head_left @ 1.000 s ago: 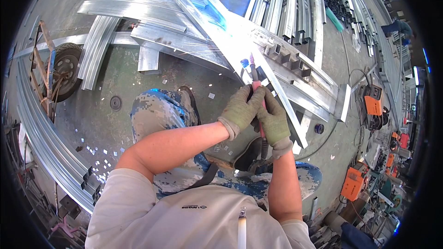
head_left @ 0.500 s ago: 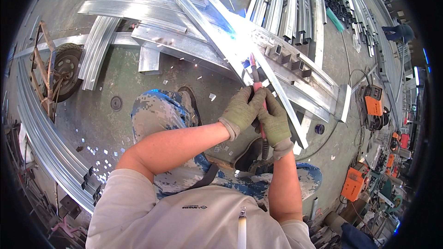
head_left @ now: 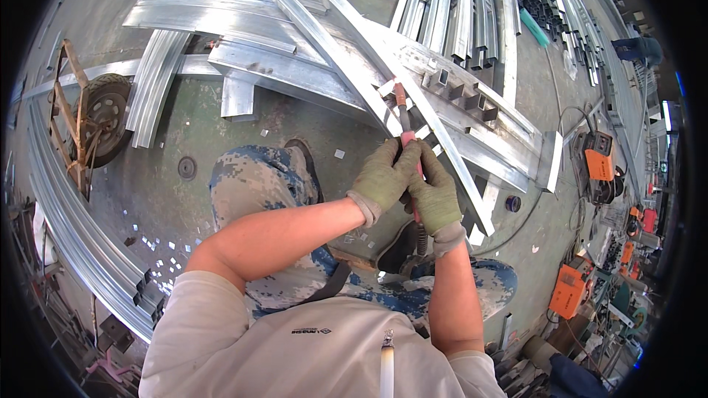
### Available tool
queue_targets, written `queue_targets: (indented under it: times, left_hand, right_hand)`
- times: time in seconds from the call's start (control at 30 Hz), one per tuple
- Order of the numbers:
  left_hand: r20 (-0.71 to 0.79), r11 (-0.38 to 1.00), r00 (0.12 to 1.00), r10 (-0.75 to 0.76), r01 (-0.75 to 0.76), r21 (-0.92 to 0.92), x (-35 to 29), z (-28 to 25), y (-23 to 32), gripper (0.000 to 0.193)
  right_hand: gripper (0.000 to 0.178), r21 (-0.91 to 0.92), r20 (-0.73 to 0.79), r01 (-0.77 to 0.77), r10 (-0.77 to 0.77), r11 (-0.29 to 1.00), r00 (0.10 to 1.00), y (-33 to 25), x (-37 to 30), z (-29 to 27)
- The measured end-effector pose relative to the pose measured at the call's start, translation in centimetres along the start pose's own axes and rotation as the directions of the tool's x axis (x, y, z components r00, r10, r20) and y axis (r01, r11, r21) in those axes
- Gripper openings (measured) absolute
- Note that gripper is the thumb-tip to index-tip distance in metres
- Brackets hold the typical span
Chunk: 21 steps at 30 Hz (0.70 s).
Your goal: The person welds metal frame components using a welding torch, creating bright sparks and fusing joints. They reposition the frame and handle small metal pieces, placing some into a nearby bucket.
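Observation:
Both my hands, in green work gloves, are closed around one welding torch (head_left: 408, 138) with a pink-red handle. My left hand (head_left: 386, 175) grips it from the left, and my right hand (head_left: 436, 190) wraps it from the right. The torch's copper-coloured nozzle (head_left: 400, 94) points away from me, its tip beside a short crosspiece between two long silver metal bars. One of these, the right bar (head_left: 435, 129), runs down past my right hand; the left bar (head_left: 313, 33) slants in from the far left. No arc shows at the tip.
Under the bars lie stacked metal channels (head_left: 295, 77). Long metal tubes (head_left: 450, 15) fill the far right. Orange welding machines (head_left: 599, 158) stand at the right, with cables on the floor. A wheeled frame (head_left: 107, 114) is at the left, near more long profiles (head_left: 81, 228). Further right is another person (head_left: 640, 50).
The bright arc and flying sparks at the torch tip have gone out. Both hands keep their grip on the torch and have hardly moved.

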<state>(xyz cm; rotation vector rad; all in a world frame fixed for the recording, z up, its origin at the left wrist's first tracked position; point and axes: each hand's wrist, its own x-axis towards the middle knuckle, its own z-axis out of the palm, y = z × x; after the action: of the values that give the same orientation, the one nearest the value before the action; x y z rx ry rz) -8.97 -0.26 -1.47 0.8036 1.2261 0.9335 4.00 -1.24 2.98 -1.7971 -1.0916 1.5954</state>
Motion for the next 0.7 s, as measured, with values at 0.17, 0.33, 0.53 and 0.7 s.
queue_targets:
  times: [0.17,0.33,0.53,0.7]
  left_hand:
    - [-0.002,1.000,1.000,-0.007,0.007,-0.011,0.2,0.1,-0.2,0.048]
    - [-0.005,1.000,1.000,0.012,-0.012,0.017,0.5,0.2,-1.0,0.046]
    - [0.054,0.999,0.999,-0.001,0.003,-0.044,-1.1,0.8,-0.5,0.043]
    - [0.137,0.997,0.988,-0.070,0.076,-0.033,-1.8,1.3,-1.4,0.045]
  right_hand:
    - [0.065,-0.018,-0.022,0.022,-0.022,1.000,1.000,0.0,0.0,0.0]
    - [0.064,-0.031,-0.007,0.007,-0.007,0.999,1.000,-0.4,-0.4,0.0]
    - [0.065,-0.030,-0.038,0.049,-0.050,0.998,0.998,0.1,-2.1,-0.3]
    - [0.066,0.005,-0.068,0.052,-0.051,0.999,0.996,1.6,-3.1,-1.1]
